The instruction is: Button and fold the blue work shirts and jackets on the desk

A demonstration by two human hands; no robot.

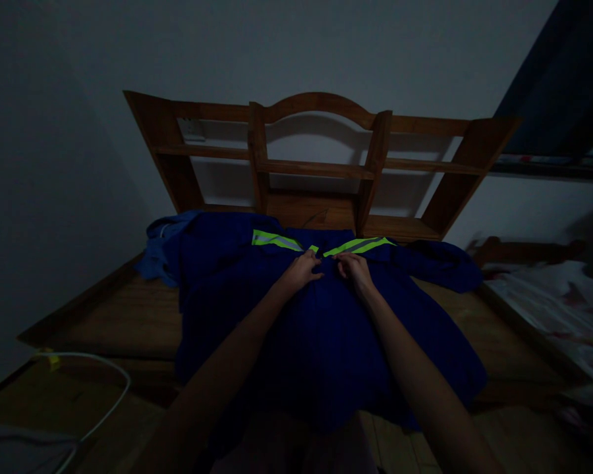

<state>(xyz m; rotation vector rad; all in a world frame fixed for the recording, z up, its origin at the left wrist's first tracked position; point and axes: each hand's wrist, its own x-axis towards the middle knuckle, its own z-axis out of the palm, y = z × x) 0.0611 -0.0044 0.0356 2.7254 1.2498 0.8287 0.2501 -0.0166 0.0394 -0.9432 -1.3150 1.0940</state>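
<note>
A dark blue work jacket (286, 336) lies spread out with its front up. Across its chest run yellow-green and grey reflective strips (358, 246), with a gap at the front opening. At the left side of that opening, my left hand (302, 270) has its fingers curled on the cloth by the end of the strip, thumb lower down. My right hand (354, 270) is bent at the opposite edge, fingertips pinched together on the cloth just below the strip. Dim light hides the exact grip and any fastener between the hands.
The jacket rests on a wooden bed platform (128, 316) before a wooden headboard shelf (319, 170). Lighter blue cloth (161, 247) is bunched at the left. A white cable (121, 375) loops at lower left. Whitish plastic sheeting (563, 303) covers something on the right.
</note>
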